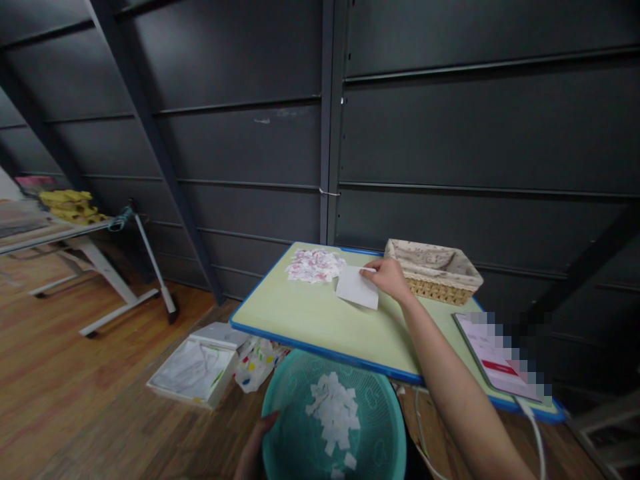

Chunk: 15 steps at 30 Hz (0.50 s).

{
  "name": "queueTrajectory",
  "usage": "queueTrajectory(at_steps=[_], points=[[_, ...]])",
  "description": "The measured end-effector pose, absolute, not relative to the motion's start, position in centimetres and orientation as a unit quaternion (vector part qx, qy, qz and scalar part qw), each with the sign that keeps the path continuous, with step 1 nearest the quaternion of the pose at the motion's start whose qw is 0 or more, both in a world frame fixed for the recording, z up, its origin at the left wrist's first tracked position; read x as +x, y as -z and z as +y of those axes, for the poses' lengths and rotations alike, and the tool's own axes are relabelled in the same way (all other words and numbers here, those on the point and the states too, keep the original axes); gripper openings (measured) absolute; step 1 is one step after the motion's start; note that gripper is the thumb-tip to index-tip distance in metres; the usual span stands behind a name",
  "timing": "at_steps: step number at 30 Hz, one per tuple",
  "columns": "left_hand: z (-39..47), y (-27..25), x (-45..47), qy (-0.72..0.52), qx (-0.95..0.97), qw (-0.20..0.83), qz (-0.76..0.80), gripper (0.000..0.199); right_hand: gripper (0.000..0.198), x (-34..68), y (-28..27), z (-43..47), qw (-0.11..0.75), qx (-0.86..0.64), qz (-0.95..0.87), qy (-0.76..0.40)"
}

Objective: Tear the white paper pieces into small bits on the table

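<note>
Starting at the left, a second table (75, 233) with yellow items is seen against the dark wall, and white boxes (195, 367) are laid on the wooden floor. Lower down, a teal basin (285, 427) holding white paper scraps (334, 413) is steadied at its near rim by the left hand (257, 443); only part of that hand is shown, so its grip cannot be told for certain. On the green tabletop (300, 313), a heap of red-and-white paper pieces (315, 265) is piled near the far edge. Just beside it, a white paper sheet (357, 288) is pinched at its upper right corner by the right hand (390, 279). The sheet is judged light, limp and easily creased or torn, so an edge or corner is best taken. Further right, a wicker basket (434, 270) and a tablet (495, 363) are set.
</note>
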<state>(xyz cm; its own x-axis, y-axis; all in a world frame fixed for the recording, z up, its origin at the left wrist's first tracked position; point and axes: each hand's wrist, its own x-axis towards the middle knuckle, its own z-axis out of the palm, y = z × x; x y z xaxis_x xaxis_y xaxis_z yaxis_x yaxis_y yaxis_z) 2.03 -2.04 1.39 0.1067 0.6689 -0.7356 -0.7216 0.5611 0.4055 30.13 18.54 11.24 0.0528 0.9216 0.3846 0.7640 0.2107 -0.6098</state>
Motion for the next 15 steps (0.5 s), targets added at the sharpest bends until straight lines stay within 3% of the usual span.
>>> queueTrajectory(at_steps=[15], points=[[-0.8, 2.3, 0.4, -0.442, -0.032, 0.756, 0.483, 0.084, 0.026, 30.0, -10.9, 18.7, 0.404, -0.602, -0.674, -0.143]])
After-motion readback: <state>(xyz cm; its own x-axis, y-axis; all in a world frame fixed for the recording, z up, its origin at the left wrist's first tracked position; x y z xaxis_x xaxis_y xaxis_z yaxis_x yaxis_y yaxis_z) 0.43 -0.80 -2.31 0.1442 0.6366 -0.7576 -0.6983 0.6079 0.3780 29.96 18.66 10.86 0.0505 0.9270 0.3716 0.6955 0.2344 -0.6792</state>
